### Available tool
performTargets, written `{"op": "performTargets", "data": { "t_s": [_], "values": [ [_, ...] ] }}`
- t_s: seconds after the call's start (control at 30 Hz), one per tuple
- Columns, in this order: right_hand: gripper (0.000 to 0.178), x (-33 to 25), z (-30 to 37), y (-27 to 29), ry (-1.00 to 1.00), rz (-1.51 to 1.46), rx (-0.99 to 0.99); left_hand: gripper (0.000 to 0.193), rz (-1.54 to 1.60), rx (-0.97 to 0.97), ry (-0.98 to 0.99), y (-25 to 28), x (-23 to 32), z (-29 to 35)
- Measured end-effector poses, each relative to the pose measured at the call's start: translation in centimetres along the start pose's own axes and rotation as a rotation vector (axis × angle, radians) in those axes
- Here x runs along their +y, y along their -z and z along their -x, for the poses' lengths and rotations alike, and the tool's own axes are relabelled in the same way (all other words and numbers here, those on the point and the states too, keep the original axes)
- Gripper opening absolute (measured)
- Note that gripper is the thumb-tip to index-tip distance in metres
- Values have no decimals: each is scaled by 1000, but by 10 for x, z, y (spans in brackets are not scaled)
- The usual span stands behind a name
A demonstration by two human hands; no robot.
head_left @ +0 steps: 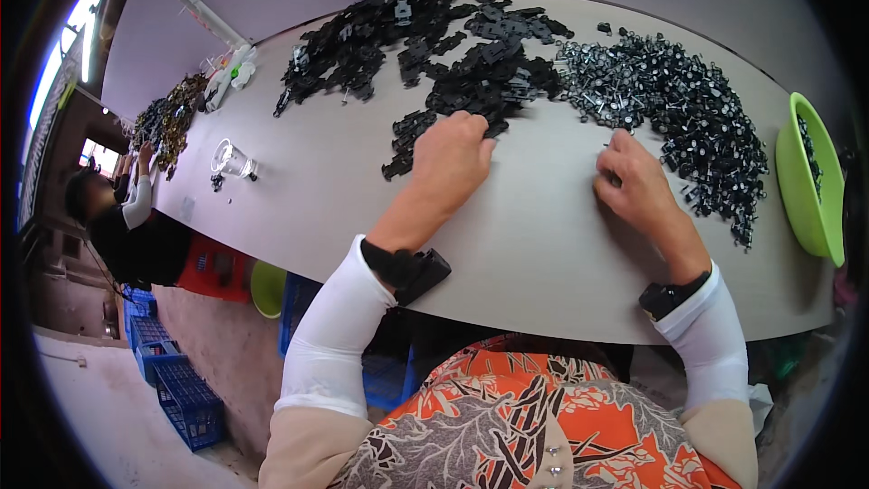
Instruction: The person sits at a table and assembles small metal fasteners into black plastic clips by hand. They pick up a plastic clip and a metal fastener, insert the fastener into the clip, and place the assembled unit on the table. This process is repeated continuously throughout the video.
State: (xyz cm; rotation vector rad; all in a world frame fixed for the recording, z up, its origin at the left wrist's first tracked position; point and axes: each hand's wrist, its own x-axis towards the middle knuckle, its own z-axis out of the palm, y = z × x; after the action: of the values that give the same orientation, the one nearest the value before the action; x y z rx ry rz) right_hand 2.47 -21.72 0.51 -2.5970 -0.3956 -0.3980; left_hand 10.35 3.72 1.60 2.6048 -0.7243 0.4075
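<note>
My left hand (450, 161) reaches to the near edge of a heap of flat black plastic pieces (493, 77), its fingers curled down among them. The back of the hand hides what the fingertips hold, if anything. My right hand (638, 183) is closed just above the table, thumb and fingers drawn together. What it may hold is too small to make out. Beside it, on the far right side, spreads a big pile of small shiny metal pieces with dark round heads (697, 104). A second, larger heap of the black pieces (362, 36) lies farther back on the left.
The pale table (516, 244) curves around me. A green basin (810, 186) with small parts stands at the right edge. A clear plastic cup (233, 160) lies left. Farther left, another person (136, 217) works beside mixed piles (172, 118). Blue crates (186, 394) stand on the floor.
</note>
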Motion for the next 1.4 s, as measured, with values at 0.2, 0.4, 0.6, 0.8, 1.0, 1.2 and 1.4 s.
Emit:
{"op": "performTargets", "data": {
  "t_s": [0.2, 0.4, 0.6, 0.8, 1.0, 1.2, 1.4],
  "values": [
    [11, -5, 27, 23, -16, -103, -121, 12, 152, -142, -11, -3, 20, 11],
    [17, -6, 28, 31, -10, -137, -127, 25, 167, -223, 23, 0, 34, 14],
    [20, -4, 20, 19, -53, -102, -9, 29, 207, -109, -89, -6, 23, 15],
    [17, -12, 7, -7, -141, 172, -10, 28, 1293, -409, 501, 10, 42, 16],
    [10, -12, 22, 16, -45, 22, -60, 40, 1590, -532, 653, 1, 47, 33],
    [15, -5, 23, 12, -46, -57, -77, 34, 1638, -587, 684, -5, 53, 32],
    [35, -29, 32, 28, 117, -366, 109, 19, 1707, -623, 687, -22, 64, 30]
  ]
}}
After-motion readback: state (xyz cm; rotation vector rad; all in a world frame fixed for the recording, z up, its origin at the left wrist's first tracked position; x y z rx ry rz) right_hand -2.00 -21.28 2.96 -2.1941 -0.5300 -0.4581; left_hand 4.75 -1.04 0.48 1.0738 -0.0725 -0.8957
